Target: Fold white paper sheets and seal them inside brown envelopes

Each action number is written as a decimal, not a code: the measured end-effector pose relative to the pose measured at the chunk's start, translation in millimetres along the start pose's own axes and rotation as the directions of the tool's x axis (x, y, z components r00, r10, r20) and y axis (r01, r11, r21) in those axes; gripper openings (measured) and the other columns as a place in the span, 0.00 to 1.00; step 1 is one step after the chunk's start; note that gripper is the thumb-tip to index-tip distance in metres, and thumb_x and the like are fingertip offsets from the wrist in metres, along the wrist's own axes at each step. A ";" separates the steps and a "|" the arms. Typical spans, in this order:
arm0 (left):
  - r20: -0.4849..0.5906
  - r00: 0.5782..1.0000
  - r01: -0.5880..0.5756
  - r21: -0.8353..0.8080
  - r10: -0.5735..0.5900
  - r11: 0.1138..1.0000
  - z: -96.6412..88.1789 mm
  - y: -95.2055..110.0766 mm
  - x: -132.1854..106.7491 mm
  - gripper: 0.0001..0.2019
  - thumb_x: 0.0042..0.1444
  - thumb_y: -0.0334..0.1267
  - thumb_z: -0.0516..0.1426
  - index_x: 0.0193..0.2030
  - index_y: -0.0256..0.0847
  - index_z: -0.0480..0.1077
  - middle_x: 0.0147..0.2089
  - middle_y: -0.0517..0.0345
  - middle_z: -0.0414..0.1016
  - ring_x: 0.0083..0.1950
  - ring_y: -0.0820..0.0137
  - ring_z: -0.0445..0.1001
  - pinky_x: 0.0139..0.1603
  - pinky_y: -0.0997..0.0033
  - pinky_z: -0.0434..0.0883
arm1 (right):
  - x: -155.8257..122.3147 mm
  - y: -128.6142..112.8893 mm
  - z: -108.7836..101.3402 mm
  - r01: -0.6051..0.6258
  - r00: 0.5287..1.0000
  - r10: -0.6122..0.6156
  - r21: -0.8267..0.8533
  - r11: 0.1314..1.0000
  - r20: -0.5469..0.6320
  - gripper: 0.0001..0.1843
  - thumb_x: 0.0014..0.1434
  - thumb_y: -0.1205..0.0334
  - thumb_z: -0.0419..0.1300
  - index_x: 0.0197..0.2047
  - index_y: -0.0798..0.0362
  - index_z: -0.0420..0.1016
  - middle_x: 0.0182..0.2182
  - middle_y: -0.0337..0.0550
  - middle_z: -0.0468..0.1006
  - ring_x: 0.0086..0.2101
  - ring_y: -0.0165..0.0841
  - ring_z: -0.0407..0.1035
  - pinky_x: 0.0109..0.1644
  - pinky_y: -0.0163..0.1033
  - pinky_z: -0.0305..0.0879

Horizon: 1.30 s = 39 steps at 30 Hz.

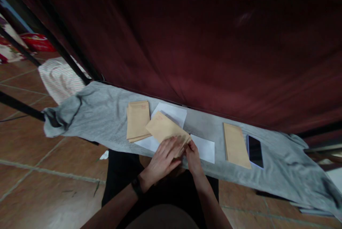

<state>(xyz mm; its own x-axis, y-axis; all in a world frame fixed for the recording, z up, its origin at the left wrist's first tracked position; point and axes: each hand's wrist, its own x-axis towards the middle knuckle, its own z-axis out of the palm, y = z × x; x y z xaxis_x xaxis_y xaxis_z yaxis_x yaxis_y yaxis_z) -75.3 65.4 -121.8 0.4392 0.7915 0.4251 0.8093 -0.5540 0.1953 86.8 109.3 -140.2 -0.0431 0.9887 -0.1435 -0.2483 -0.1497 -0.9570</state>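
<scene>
A brown paper envelope point(163, 127) lies slanted over white paper in front of me. My left hand point(163, 157) rests on its lower part, fingers stretched out over the surface and thumb toward the right. At the envelope's right end, my right hand point(192, 155) pinches the edge with curled fingers. Beneath it, a white sheet point(175, 112) shows at top and lower left. To the right of my right hand lies another white paper point(207, 147). A stack of brown envelopes point(138, 119) sits just left of the slanted one.
A grey cloth point(107, 115) covers the narrow bench. On the right are more brown envelopes point(236, 145) and a dark-screened phone point(255, 151). Behind the bench hangs a dark red curtain point(200, 61). Black metal bars point(50, 33) and a striped cloth point(62, 77) are at left.
</scene>
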 end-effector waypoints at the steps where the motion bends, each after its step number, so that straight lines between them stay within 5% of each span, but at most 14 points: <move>1: 0.012 1.000 0.016 0.016 -0.016 1.000 -5.3 -4.3 2.7 0.35 0.60 0.45 0.61 0.72 0.42 0.55 0.75 0.39 0.51 0.75 0.49 0.50 0.69 0.44 0.58 | -0.1 -1.9 -4.5 0.007 1.000 -0.007 -0.025 1.000 -0.002 0.18 0.55 0.51 0.63 0.47 0.49 0.77 0.46 0.42 0.82 0.46 0.39 0.74 0.50 0.44 0.71; 7: 0.166 0.986 -0.021 0.058 0.011 0.998 -29.9 -31.2 24.4 0.53 0.47 0.48 0.69 0.75 0.50 0.45 0.78 0.43 0.37 0.77 0.49 0.39 0.73 0.39 0.44 | -5.8 -11.1 -35.2 -0.036 0.998 0.038 -0.039 0.999 0.045 0.23 0.55 0.47 0.65 0.51 0.48 0.75 0.47 0.43 0.82 0.44 0.40 0.75 0.45 0.43 0.73; 16: 0.365 0.918 -0.107 -0.153 0.156 0.982 -18.7 -35.5 46.7 0.59 0.43 0.54 0.69 0.76 0.50 0.41 0.77 0.41 0.43 0.76 0.46 0.43 0.72 0.37 0.36 | -18.5 -18.7 -70.2 -0.069 0.989 0.081 -0.099 0.993 0.127 0.23 0.54 0.47 0.65 0.50 0.48 0.77 0.45 0.43 0.82 0.46 0.40 0.75 0.52 0.44 0.69; 21: 0.352 0.923 -0.106 -0.162 0.158 0.981 -9.9 -29.3 46.7 0.59 0.42 0.53 0.70 0.76 0.51 0.41 0.74 0.42 0.50 0.75 0.44 0.46 0.73 0.36 0.35 | -24.3 -25.9 -78.3 -0.113 0.990 0.123 -0.127 0.985 0.074 0.23 0.53 0.45 0.66 0.50 0.46 0.77 0.46 0.41 0.82 0.46 0.40 0.74 0.49 0.42 0.71; 27: 0.316 0.933 -0.146 -0.109 0.174 0.983 -10.4 -23.4 43.3 0.53 0.47 0.51 0.67 0.75 0.52 0.42 0.73 0.43 0.52 0.74 0.45 0.48 0.72 0.37 0.36 | -25.5 -26.2 -82.7 -0.183 0.962 0.219 -0.208 0.961 0.163 0.22 0.50 0.42 0.67 0.42 0.49 0.80 0.38 0.42 0.83 0.37 0.40 0.77 0.39 0.41 0.72; 34: 0.338 0.929 -0.121 -0.104 0.149 0.987 -4.4 -24.3 38.7 0.54 0.47 0.47 0.67 0.76 0.50 0.40 0.73 0.41 0.51 0.74 0.47 0.50 0.72 0.38 0.37 | -16.0 -6.5 -86.5 0.052 0.997 -0.031 -0.329 0.943 0.070 0.17 0.53 0.51 0.61 0.44 0.49 0.79 0.40 0.43 0.83 0.42 0.41 0.76 0.51 0.46 0.71; 39: 0.352 0.926 -0.094 -0.135 0.136 0.986 3.7 -27.3 38.9 0.56 0.46 0.48 0.67 0.76 0.48 0.39 0.73 0.42 0.53 0.74 0.47 0.48 0.73 0.38 0.36 | -14.5 1.5 -89.0 0.107 0.994 -0.100 -0.488 0.866 0.041 0.14 0.57 0.53 0.56 0.43 0.49 0.76 0.39 0.45 0.82 0.40 0.39 0.76 0.47 0.42 0.72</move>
<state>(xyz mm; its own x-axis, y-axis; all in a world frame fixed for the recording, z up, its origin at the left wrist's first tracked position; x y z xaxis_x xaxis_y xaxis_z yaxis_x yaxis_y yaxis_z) -78.9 112.2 -113.9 0.6542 0.7484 0.1095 0.7046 -0.6556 0.2716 173.2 95.3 -162.0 -0.0577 0.9977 -0.0366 0.2522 -0.0209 -0.9674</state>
